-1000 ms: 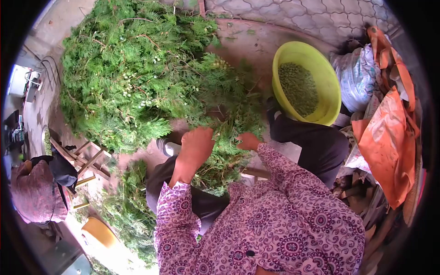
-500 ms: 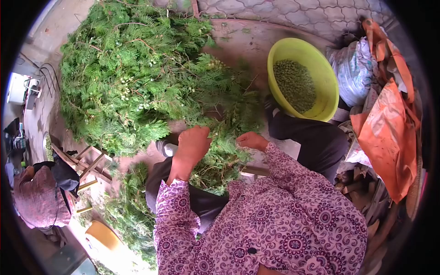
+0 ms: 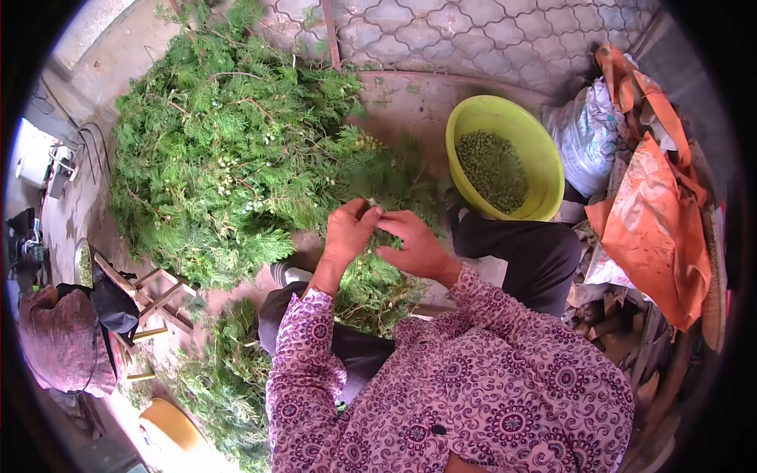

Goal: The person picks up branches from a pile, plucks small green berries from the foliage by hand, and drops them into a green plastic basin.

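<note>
My left hand (image 3: 347, 235) is closed, its thumb and fingers pinched at the base of a dark, blurred conifer branch (image 3: 388, 172) that reaches away from me. My right hand (image 3: 415, 246) meets it at the fingertips, thumb and index finger pressed together. Whatever small piece lies between the right fingertips is hidden. Beyond the left hand spreads a large heap of green conifer branches (image 3: 221, 158) with pale green cones among them. More cut greenery (image 3: 378, 288) lies under my hands, between my knees. To the right, a yellow-green tub (image 3: 544, 185) holds many small green cones (image 3: 493, 169).
A white sack (image 3: 583, 138) and an orange bag (image 3: 650, 236) stand right of the tub, above scraps of wood. At left are a wooden frame (image 3: 162, 296), a person in a dark reddish garment (image 3: 67, 339) and a yellow basin (image 3: 169, 426). A wire mesh (image 3: 449, 39) closes the back.
My right hand has moved left and up, and its fingertips now touch those of my left hand. The left hand has risen slightly. The view has tilted a little.
</note>
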### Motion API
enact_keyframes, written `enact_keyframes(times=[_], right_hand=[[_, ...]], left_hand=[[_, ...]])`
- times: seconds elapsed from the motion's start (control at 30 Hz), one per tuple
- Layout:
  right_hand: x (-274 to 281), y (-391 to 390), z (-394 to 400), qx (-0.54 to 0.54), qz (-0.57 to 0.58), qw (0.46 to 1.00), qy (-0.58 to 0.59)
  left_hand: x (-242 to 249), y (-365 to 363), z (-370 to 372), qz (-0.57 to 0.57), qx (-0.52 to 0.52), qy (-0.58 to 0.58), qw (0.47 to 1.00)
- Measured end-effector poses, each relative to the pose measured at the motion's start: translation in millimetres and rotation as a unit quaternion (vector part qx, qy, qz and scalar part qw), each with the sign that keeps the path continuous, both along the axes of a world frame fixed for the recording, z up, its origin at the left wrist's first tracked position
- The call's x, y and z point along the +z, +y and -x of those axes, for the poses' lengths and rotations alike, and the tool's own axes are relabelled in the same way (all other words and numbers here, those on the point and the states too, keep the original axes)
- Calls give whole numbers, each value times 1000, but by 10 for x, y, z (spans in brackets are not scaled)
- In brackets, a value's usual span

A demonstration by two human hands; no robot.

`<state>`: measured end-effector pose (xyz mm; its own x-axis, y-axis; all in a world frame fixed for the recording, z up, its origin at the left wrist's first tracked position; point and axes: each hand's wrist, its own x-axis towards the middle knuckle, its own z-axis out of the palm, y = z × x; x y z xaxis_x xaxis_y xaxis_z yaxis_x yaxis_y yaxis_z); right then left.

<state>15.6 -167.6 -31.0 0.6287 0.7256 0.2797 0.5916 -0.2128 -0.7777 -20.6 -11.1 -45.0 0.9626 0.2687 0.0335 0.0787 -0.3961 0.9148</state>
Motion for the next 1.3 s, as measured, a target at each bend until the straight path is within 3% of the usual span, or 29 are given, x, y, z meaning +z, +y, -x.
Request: enact_keyframes(times=[0.1, 0.13, 0.2, 0.23, 0.3, 0.33, 0.4, 0.53, 0.63, 0.7, 0.83, 0.9, 0.93, 1.03, 1.3], right_hand=[[39, 62, 22, 32, -9, 997, -74], [20, 32, 15, 35, -10, 996, -78], [10, -36, 30, 0, -9, 995, 98], [-23, -76, 2, 3, -9, 995, 98], [-123, -149, -66, -62, -25, 969, 238], [-152, -166, -93, -61, -25, 969, 239], [-170, -191, -139, -69, -74, 937, 335], [-138, -161, -114, -39, -43, 928, 369], [-119, -93, 16, -61, -103, 917, 379], [-146, -66, 43, -148, -87, 972, 158], [-94, -76, -23, -195, -111, 973, 60], [-64, -119, -33, -80, -17, 980, 179], [-66, -106, -16, -81, -17, 980, 179], [-154, 19, 64, -64, -94, 938, 328], [-99, 32, 61, -57, -51, 957, 281]], left_hand=[[-198, 60, -50, 201, 49, -26, 978], [-165, 84, -30, 200, 51, -30, 978], [-76, 143, 34, 341, 74, 26, 937], [-73, 183, 50, 350, 63, 19, 934], [6, 206, 88, 375, 73, 23, 924], [36, 212, 100, 400, 80, 28, 913], [45, 216, 110, 414, 76, 34, 907], [39, 226, 120, 444, 68, 34, 893], [64, 223, 115, 457, 79, 37, 885], [55, 241, 107, 457, 78, 30, 886], [62, 275, 124, 457, 84, 15, 885], [68, 273, 128, 465, 80, 12, 881], [73, 270, 128, 473, 77, 8, 878], [91, 232, 135, 482, 59, -12, 874], [39, 236, 143, 464, 93, -11, 881]])
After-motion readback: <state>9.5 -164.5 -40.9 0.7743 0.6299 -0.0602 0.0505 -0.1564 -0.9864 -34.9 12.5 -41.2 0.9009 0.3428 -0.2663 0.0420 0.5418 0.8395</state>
